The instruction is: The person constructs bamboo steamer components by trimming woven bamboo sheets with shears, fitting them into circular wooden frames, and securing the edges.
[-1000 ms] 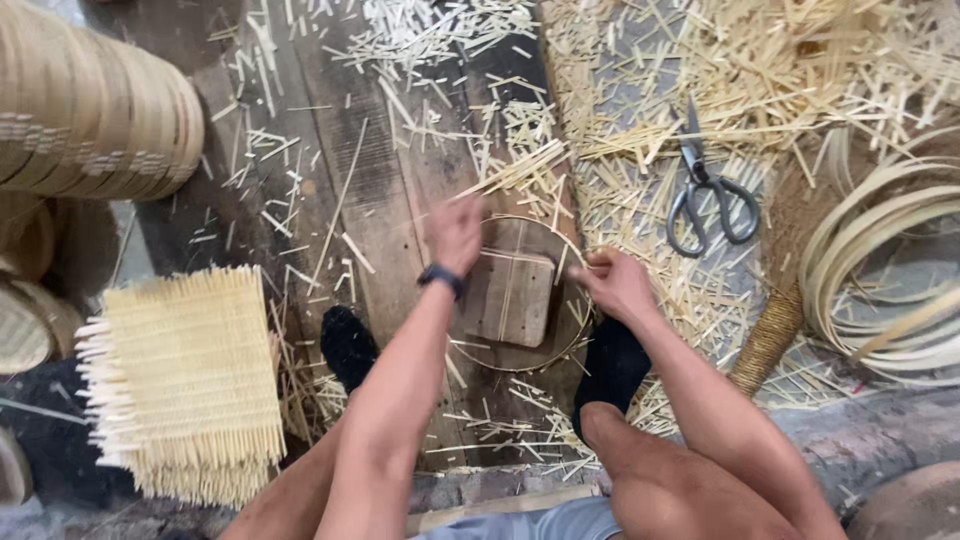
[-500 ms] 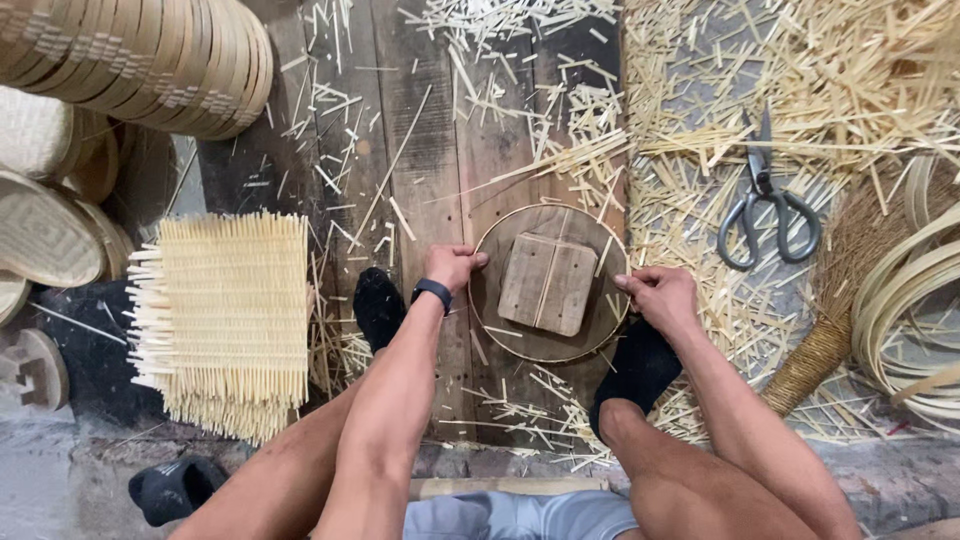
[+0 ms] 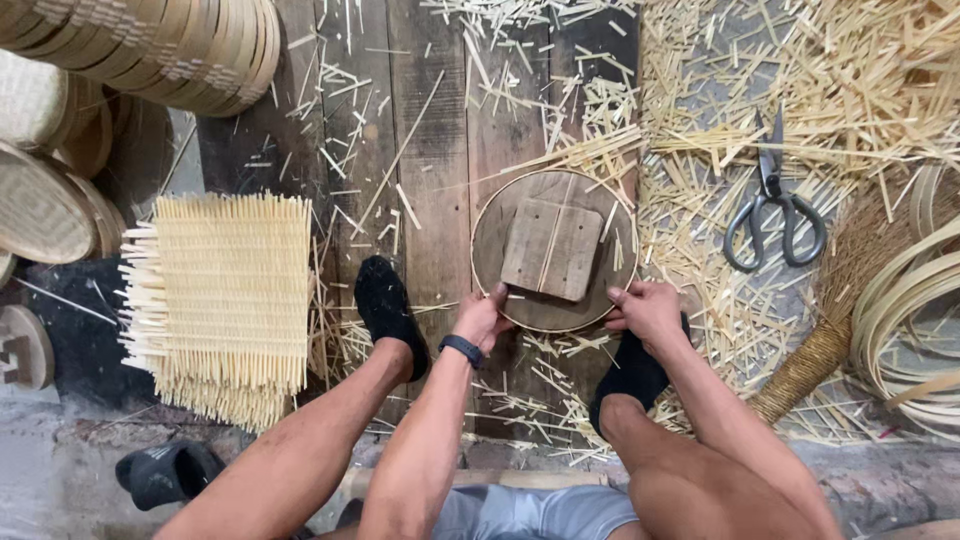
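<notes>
On plank floor: round wooden form (image 3: 553,250), bamboo-rimmed.

My plank floor (image 3: 430,150): round form (image 3: 553,250) centre, woven mat (image 3: 225,300) left, scissors (image 3: 775,205) right, bamboo offcuts (image 3: 800,80) far right.

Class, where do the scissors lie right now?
In the head view, the scissors lie upper right on scattered bamboo slivers, right of the round wooden disc and beyond the right hand.

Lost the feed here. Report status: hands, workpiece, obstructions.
Left hand and right hand grip the near rim of the round wooden form. Square block sits on it. Bamboo offcuts litter the boards; scissors lie apart to the right.
</notes>
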